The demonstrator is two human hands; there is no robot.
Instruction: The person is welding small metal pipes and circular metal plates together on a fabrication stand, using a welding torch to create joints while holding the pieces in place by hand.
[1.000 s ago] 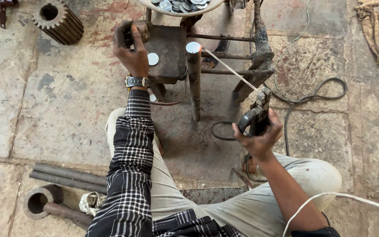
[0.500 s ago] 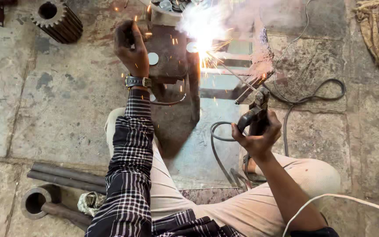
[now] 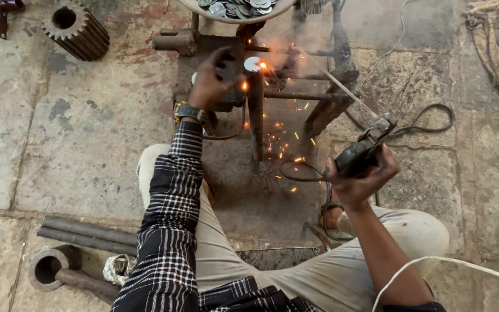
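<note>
A single head-worn camera looks steeply down from above the seated person's lap onto the stone floor [image 3: 88,144]. It faces forward over both outstretched arms, fairly close, with no second view.

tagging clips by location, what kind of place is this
Probably a small metal or welding workshop with a stone floor. The right hand holds an electrode holder, sparks fall from a steel frame, and a large gear and pipes lie around.
</note>
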